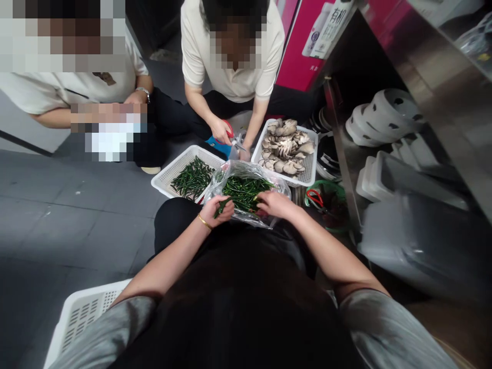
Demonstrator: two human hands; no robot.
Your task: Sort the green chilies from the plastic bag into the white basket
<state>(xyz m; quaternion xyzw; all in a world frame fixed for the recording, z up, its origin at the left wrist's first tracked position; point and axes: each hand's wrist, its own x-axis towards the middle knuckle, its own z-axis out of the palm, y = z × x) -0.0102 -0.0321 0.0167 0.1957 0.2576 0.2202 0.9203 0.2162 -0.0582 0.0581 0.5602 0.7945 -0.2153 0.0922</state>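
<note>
Long, thin green chili peppers (246, 190) fill a clear plastic bag (282, 187) that lies open at my lap. My left hand (218, 211), with a gold bracelet at the wrist, is closed around a few green chili peppers (223, 206) at the bag's near left edge. On the right side of the bag, my right hand (277, 204) has its fingers curled and pinching at the chili peppers; its fingertips are partly hidden. Just left of the bag, a white perforated basket (163, 179) holds more green chili peppers (192, 177).
Opposite, a person holds red-handled scissors (229, 134) beside a white basket (314, 171) of mushrooms (286, 148). Another person sits at left. Red-handled scissors (315, 198) rest on a green container (337, 188). Right, a metal shelf (346, 169) carries containers. A white basket (73, 312) stands lower left.
</note>
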